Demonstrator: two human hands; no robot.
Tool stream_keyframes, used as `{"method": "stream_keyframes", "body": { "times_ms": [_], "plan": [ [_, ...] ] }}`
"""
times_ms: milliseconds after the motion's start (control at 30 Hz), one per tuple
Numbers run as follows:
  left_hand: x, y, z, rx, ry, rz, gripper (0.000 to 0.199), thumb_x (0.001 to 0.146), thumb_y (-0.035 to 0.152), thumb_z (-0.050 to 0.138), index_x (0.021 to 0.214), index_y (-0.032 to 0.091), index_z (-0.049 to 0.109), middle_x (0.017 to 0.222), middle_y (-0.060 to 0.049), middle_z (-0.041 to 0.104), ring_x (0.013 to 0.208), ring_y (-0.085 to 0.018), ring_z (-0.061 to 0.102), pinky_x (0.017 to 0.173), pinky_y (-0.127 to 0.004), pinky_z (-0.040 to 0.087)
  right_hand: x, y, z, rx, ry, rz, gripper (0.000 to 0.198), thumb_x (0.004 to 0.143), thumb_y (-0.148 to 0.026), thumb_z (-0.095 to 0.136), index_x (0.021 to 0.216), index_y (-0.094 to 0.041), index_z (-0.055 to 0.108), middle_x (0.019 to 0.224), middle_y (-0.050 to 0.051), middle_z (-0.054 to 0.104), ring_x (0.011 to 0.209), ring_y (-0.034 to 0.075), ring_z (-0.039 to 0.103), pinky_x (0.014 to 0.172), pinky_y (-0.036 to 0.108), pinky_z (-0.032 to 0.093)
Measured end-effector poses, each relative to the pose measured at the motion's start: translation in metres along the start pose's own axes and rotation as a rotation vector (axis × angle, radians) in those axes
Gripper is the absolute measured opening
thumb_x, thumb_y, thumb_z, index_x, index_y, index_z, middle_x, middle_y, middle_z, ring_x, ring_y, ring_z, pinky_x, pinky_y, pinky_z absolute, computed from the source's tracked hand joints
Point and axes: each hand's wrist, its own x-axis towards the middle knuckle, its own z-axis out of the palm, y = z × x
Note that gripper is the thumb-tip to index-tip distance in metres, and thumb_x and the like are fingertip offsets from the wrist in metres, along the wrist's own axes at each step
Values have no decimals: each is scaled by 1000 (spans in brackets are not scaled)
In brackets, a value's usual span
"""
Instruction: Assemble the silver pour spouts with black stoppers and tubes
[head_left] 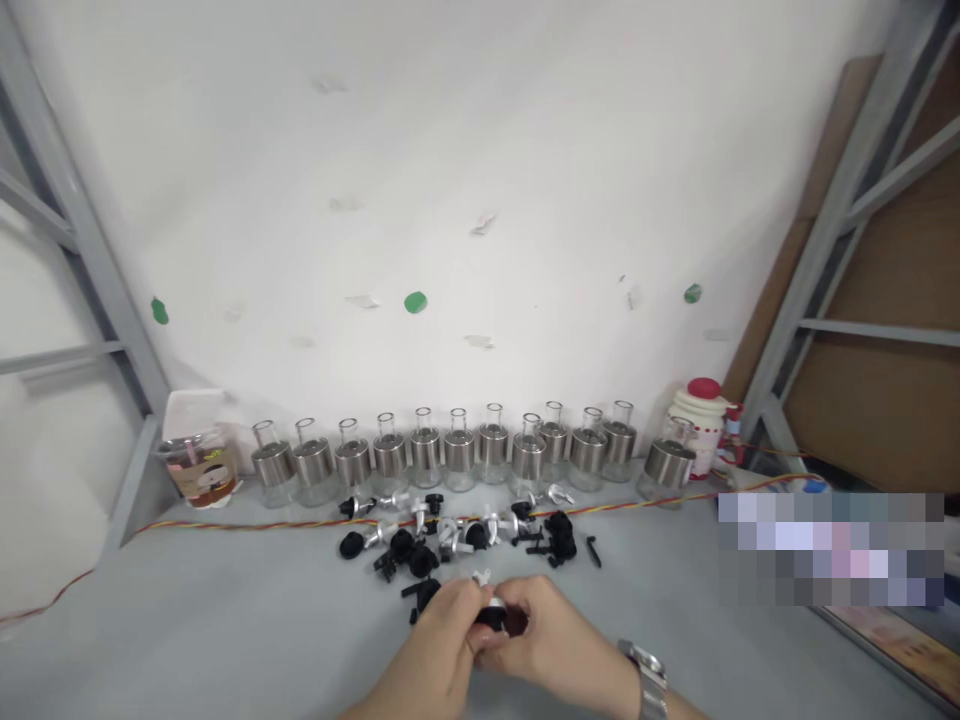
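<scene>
Head view: a small black-and-white part [492,612] is held just above the desk [225,610], at the bottom centre of the frame. It is pinched by the grip of the left hand [444,635] on one side and by the grip of the right hand [551,635] on the other, with the fingers of both hands closed about it; the exact placing of each fingertip is partly hidden. A silver wristwatch [646,675] is worn on the right wrist.

Beyond the hands, around the centre of the lower frame, black caps [421,560] and silver-and-white spouts [454,540] are scattered in a loose heap. One black stick [593,551] is set a little apart on the heap's right. Red and yellow wires [285,526] are strung across the desk from left to right, through the heap.

Behind them, twelve glass bottles [459,447] with metal collars are stood upright in a row, uncapped, before a white wall [487,130] marked with green patches [415,302]. The row is flanked by a cup of brown liquid [206,478] at left and a cream flask [701,430] with a red top at right.
</scene>
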Motion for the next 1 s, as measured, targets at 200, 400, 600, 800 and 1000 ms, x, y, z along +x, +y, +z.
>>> {"method": "stream_keyframes", "body": {
  "times_ms": [200, 400, 600, 800, 1000],
  "plan": [
    [8, 18, -6, -503, 7, -271, 21, 84, 39, 40, 82, 19, 44, 62, 3, 55, 44, -7, 47, 41, -16, 38, -4, -1, 0, 117, -65, -44, 10, 70, -22, 59, 66, -13, 57, 54, -5, 46, 51, 7, 39, 47, 16, 30],
    [12, 29, -9, -1040, 58, -322, 31, 78, 51, 45, 77, 21, 40, 56, 3, 58, 37, -8, 50, 31, -15, 39, -4, 1, -4, 411, -114, -119, 41, 81, -51, 41, 68, -13, 50, 49, -4, 46, 34, 3, 35, 33, 15, 27],
    [12, 32, -8, -1149, 49, -342, 28, 79, 46, 47, 75, 20, 40, 57, 2, 62, 44, -10, 58, 35, -18, 46, -4, 4, 0, 409, -68, -120, 43, 84, -51, 33, 70, -14, 48, 55, -2, 50, 34, 3, 37, 32, 15, 27],
    [10, 29, -1, -1029, 44, -375, 27, 80, 45, 47, 77, 20, 37, 52, 2, 62, 40, -13, 60, 37, -20, 47, -6, 9, 8, 288, 38, -91, 35, 84, -49, 38, 68, -18, 39, 47, -8, 39, 38, 3, 35, 38, 14, 28],
    [9, 22, 6, -918, 88, -362, 28, 80, 46, 46, 77, 20, 37, 52, 1, 62, 40, -11, 58, 38, -19, 46, 0, 23, 16, 250, 44, -40, 34, 84, -51, 35, 70, -20, 36, 42, -10, 39, 36, 5, 37, 36, 16, 25]
  ]
}}
